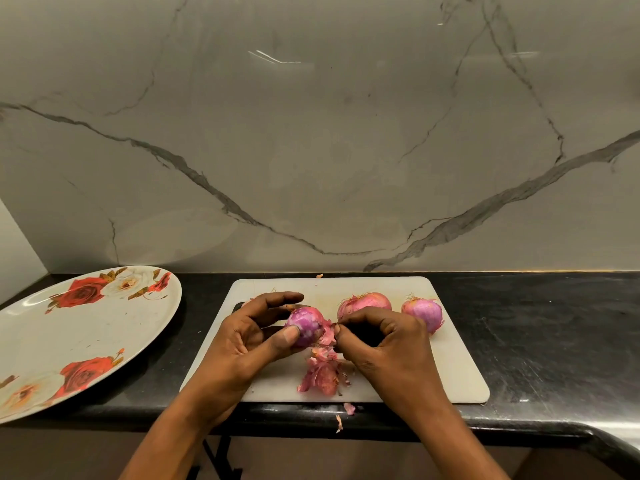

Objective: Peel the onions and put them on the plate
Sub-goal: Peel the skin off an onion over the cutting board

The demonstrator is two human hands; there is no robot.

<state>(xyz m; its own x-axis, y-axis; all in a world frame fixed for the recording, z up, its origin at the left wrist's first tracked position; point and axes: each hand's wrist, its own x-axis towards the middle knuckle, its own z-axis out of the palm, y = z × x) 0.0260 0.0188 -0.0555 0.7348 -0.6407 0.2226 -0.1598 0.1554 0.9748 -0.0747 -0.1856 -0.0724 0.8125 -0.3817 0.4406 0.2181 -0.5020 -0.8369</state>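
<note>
- Left hand [252, 337] grips the onion [306, 323] just above the board [450, 372]. The thumb lies on the near face and the fingers curl round the far side.
- Right hand [384, 344] pinches a skin flap [327, 336] at the onion's right side, with the other fingers curled in.
- The onion's visible face is mostly glossy purple, and papery skin hangs at its right and lower edge. Judgement: peel mostly off, last strips left.
- Mid onion [363, 301] and far onion [424, 313] sit on the board behind the right hand, both with dry skin on. The mid onion is partly hidden by the knuckles.
- Plate [86, 341] sits on the counter [536, 323], left of the board and apart from it, with no onion on it. Judgement: first of three, task early.
- Peel pile [322, 375] lies on the board below the hands, with a few scraps [349, 408] at the counter's front edge.
- Method: draw the flap along the grain toward one end, low to the surface, so it comes off whole rather than tearing.
- The left hand should roll the onion into the pull and keep its thumb off the skin being lifted.
- Risk: the bared flesh looks slick, so the grip could slip. Work over the board so peel drops on the pile.
- The underside is hidden; check it for leftover skin before the move to the plate.
</note>
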